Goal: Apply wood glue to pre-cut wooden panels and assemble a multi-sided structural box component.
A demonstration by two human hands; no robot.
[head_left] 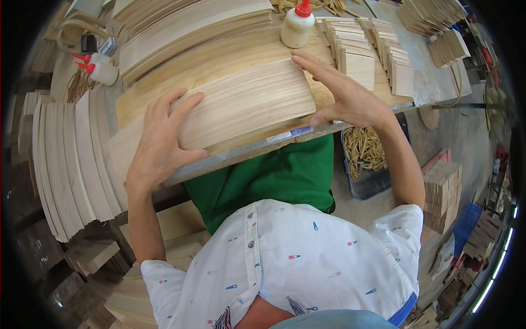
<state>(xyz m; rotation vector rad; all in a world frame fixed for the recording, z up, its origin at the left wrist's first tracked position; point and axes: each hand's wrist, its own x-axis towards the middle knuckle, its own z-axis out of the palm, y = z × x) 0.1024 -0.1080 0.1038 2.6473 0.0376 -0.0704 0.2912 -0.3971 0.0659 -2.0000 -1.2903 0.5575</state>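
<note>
A stack of pale, thin wooden boards (246,104) lies across the workbench in front of me, its layered edge showing along the right and near sides. My left hand (161,131) grips its left end, with thumb and fingers spread across it. At the right end, my right hand (350,98) spans the stack, fingertips at the far corner and thumb by the near corner. Beneath the stack is a larger yellowish board (219,63). Just beyond my right fingers stands a white squeeze bottle with a red cap (297,32).
Long boards (71,164) are stacked at the left, more boards (192,41) at the back. Short wooden pieces (359,68) stand in rows at the right. Two red-tipped bottles (102,72) are at far left. A dark bin (370,189) below the bench holds yellowish strips.
</note>
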